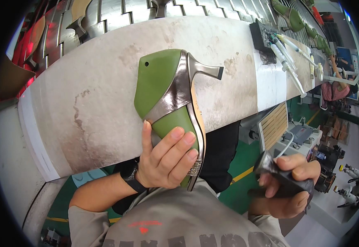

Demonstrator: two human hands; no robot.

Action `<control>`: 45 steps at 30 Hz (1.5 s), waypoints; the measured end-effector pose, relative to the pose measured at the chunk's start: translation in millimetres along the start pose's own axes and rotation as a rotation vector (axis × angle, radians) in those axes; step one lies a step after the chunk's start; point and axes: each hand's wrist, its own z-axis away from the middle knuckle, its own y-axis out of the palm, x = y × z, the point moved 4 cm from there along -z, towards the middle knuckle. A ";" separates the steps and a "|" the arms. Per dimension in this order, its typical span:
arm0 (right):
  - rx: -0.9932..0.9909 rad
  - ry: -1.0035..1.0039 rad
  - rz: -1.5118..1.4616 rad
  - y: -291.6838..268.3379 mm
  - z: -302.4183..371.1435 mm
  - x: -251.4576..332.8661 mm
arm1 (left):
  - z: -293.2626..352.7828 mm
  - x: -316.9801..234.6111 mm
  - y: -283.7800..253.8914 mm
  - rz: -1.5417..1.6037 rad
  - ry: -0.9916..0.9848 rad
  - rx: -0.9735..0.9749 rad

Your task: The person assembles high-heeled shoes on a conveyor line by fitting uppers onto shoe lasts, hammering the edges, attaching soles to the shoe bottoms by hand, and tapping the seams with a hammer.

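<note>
A high-heeled sandal with metallic pewter straps [174,95] is fitted on a green shoe last [159,78]. It lies on its side, partly over the workbench, with its slim heel [207,70] pointing right and its toe towards me. My left hand [167,158] is closed around the forepart, fingers across the green last near the glittery toe strap [195,168]. To the right, off the bench edge, my right hand [292,185] grips a dark, chunky tool [286,175] with a rounded, worn end. Its exact kind is unclear, as the fingers cover part of it.
The stained pale bench top [113,94] curves across the middle. Beyond it runs a metal slat conveyor [126,18] carrying more shoes. Several syringes [288,61] stand by a black block [264,39] at the right. A wooden-slatted panel [274,125], machines and a co-worker [336,88] are farther right.
</note>
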 end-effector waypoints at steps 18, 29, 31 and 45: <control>0.446 0.119 0.283 18.8 -26.1 -38.7 | 5.0 0.3 -3.4 -0.010 -0.027 -0.002; 0.446 0.222 0.226 35.6 -79.5 -80.5 | 7.1 2.1 -4.2 0.026 -0.089 -0.011; 0.420 0.290 0.240 42.8 -88.6 -77.6 | 7.6 0.8 -6.7 0.068 -0.102 0.011; 0.565 0.460 0.323 56.2 -109.5 -73.6 | 8.7 3.1 -9.3 0.021 -0.057 0.035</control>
